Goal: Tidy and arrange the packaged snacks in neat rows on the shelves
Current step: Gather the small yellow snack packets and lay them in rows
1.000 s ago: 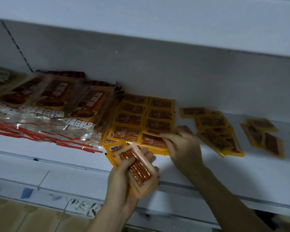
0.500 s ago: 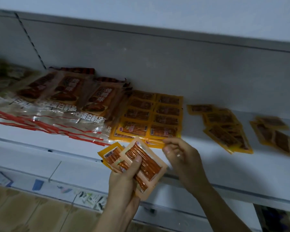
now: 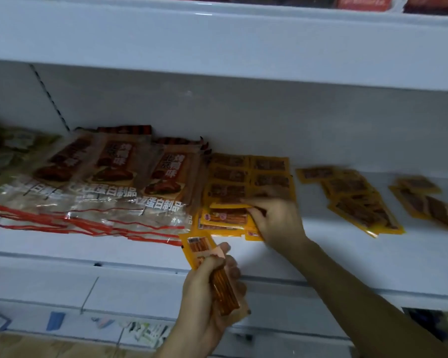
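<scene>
Small orange snack packets (image 3: 248, 177) lie in two neat columns on the white shelf (image 3: 321, 257). My right hand (image 3: 277, 218) rests on the front of those columns, fingers pinching one packet (image 3: 228, 205) there. My left hand (image 3: 207, 288) hovers in front of the shelf edge, closed on a small stack of the same orange packets (image 3: 199, 248). Several loose orange packets (image 3: 357, 200) lie scattered to the right, and two or three more (image 3: 427, 202) sit farther right.
Large clear bags of brown snacks with red trim (image 3: 109, 182) fill the shelf's left side, touching the orange columns. Another shelf (image 3: 217, 47) overhangs close above. Price labels (image 3: 140, 332) line the rail below. Greenish packs (image 3: 0, 148) sit at far left.
My right hand has moved from beside the held stack up onto the front of the orange columns. My left hand has tilted its stack more upright and drawn it slightly lower.
</scene>
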{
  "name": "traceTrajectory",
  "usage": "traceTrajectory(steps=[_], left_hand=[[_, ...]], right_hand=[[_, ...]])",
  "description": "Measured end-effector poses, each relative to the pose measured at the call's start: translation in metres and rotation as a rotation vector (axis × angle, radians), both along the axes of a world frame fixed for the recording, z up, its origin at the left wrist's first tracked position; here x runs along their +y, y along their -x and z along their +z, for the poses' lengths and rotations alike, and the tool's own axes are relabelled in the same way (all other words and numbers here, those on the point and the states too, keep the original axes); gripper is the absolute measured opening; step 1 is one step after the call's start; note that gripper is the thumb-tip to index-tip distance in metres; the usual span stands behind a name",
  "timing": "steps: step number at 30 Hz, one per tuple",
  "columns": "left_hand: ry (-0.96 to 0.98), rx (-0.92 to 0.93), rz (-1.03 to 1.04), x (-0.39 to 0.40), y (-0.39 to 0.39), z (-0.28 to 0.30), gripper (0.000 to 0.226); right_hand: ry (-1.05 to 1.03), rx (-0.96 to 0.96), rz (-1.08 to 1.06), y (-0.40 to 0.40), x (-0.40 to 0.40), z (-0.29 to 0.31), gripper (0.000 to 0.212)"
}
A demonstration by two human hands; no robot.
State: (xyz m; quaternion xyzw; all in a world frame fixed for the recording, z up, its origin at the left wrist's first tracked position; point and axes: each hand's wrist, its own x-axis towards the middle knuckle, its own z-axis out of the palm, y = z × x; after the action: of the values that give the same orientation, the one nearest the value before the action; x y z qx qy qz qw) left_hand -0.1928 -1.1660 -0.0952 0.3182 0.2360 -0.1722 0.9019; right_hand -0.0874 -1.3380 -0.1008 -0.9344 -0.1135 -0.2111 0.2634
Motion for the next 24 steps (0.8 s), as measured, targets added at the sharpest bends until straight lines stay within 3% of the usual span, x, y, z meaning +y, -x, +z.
traceTrajectory(steps=[4,9,13,16,19,22,24], left_hand=[[0.030,0.014,-0.082,0.003,-0.007,0.000,0.039],[0.066,-0.053,-0.205,-0.002,-0.011,0.004,0.046],[0.013,-0.115,-0.232,-0.027,-0.020,0.004,0.051],[0.038,-0.142,-0.288,-0.051,-0.023,0.009,0.043],[0.049,-0.153,-0.335,-0.084,-0.024,0.009,0.043],[0.044,-0.114,-0.357,-0.124,-0.023,0.006,0.048],[0.047,-0.099,-0.348,-0.150,-0.022,0.006,0.052]], right_hand=[[0.142,-0.037,0.073,-0.003,0.021,-0.015,0.025],[0.203,0.221,0.017,0.006,0.018,-0.022,0.052],[-0.047,-0.045,-0.175,0.028,-0.038,-0.029,0.033],[0.064,-0.131,-0.421,0.034,-0.113,-0.033,0.036],[0.307,0.085,-0.544,0.028,-0.182,-0.032,0.069],[0.237,0.435,-0.545,0.014,-0.224,-0.032,0.104],[0.233,0.464,-0.485,-0.001,-0.239,-0.033,0.106]])
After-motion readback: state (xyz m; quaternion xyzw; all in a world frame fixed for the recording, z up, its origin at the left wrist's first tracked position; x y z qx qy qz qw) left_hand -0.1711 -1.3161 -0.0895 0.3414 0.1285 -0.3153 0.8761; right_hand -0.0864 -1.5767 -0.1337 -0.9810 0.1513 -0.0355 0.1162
